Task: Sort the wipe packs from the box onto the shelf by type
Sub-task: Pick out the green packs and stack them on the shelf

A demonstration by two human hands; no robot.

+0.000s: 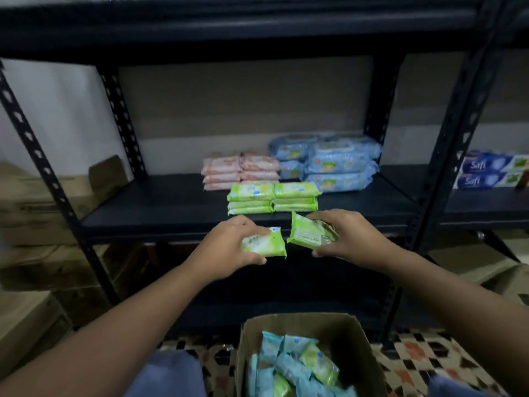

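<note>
Nearest you, the box (355, 339) sits open on the patterned floor (415, 353), with light-blue packs (289, 368) and a few green ones jumbled inside. Above it, your left hand (229, 247) grips a green pack (264, 243), fingers curled over its top and thumb beneath. Your right hand (346, 236) grips a second green pack (310, 232), tilted, fingers clamped round its right end. Both packs hang just before the shelf (171, 213) edge, close together but apart. On the shelf, two green stacks (273, 197) stand at the front, pink stacks (240, 171) behind them, and blue stacks (332, 161) at the rear right. Safi boxes (486, 173) occupy the neighbouring bay.
</note>
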